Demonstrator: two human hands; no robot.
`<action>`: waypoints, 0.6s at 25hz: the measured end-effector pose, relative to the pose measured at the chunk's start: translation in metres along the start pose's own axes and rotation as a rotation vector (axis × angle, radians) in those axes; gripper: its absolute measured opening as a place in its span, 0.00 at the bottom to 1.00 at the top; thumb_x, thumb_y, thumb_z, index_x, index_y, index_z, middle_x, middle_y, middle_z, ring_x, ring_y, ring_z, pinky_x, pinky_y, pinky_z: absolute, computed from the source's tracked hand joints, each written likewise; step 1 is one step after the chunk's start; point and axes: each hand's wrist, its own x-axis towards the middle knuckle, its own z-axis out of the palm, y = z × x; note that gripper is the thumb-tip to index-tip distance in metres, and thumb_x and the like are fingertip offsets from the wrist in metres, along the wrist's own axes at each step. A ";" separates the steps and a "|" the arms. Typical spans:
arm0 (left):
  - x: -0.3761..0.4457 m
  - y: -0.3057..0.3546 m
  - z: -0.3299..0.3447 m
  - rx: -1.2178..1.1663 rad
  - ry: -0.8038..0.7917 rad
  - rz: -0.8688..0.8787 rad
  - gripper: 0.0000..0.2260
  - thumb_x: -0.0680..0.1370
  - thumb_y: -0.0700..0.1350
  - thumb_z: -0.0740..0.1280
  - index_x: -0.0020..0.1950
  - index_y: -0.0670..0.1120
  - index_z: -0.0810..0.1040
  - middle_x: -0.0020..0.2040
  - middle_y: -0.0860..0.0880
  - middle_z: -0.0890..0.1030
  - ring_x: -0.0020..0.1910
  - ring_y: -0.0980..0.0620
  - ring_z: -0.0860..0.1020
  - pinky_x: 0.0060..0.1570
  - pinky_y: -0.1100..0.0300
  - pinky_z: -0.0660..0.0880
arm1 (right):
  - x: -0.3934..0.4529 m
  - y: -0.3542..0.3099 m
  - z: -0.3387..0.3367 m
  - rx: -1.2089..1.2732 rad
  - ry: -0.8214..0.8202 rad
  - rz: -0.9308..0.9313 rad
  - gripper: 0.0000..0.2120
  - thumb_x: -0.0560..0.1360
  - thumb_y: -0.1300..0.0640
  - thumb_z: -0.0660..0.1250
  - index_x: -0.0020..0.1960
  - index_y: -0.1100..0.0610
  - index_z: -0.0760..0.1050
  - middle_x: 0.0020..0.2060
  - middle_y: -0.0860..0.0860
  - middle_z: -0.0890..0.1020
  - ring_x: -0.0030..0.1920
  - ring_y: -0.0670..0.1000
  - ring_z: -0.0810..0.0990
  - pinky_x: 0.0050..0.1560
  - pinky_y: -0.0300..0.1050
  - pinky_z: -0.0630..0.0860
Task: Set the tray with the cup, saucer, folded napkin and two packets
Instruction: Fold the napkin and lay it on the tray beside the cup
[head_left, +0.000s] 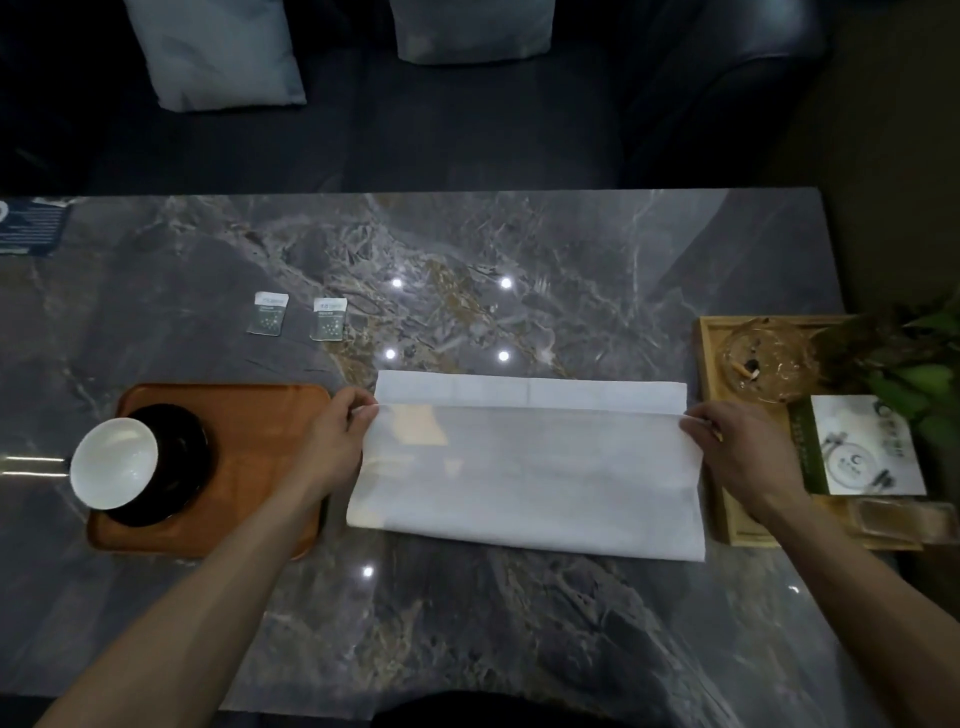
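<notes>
A white napkin (524, 467) lies on the marble table, its near half folded over toward the far edge. My left hand (337, 441) pinches the folded layer's left corner and my right hand (737, 447) pinches its right corner. Left of the napkin sits an orange-brown tray (260, 467). On the tray's left part stands a black saucer (182, 467) with a white cup (114, 462) on it. Two small packets (267, 313) (329, 319) lie side by side on the table beyond the tray.
A wooden tray (727, 519) at the right edge carries a glass ashtray (763, 358), a printed card (862, 447) and a leafy plant (914, 364). A dark sofa with pale cushions (218, 57) stands beyond the table. A dark leaflet (31, 228) lies far left.
</notes>
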 end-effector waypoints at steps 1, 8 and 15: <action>0.006 0.002 0.002 -0.008 0.000 -0.015 0.07 0.81 0.46 0.63 0.44 0.56 0.72 0.41 0.54 0.78 0.39 0.63 0.75 0.36 0.60 0.68 | 0.005 0.000 0.001 -0.009 -0.001 0.006 0.07 0.78 0.51 0.65 0.51 0.51 0.80 0.45 0.49 0.83 0.43 0.47 0.76 0.43 0.45 0.73; 0.040 0.007 0.011 -0.001 0.016 -0.011 0.04 0.81 0.43 0.62 0.47 0.45 0.72 0.39 0.50 0.75 0.38 0.54 0.71 0.37 0.60 0.67 | 0.032 -0.008 0.004 -0.117 -0.032 0.016 0.07 0.79 0.53 0.64 0.53 0.52 0.79 0.49 0.51 0.83 0.44 0.50 0.76 0.45 0.47 0.75; 0.056 0.005 0.016 0.087 0.006 -0.072 0.04 0.81 0.46 0.63 0.47 0.47 0.73 0.44 0.47 0.79 0.45 0.48 0.77 0.44 0.49 0.73 | 0.050 -0.018 0.005 -0.180 -0.101 0.055 0.10 0.79 0.53 0.62 0.51 0.56 0.80 0.44 0.54 0.83 0.44 0.55 0.78 0.43 0.54 0.80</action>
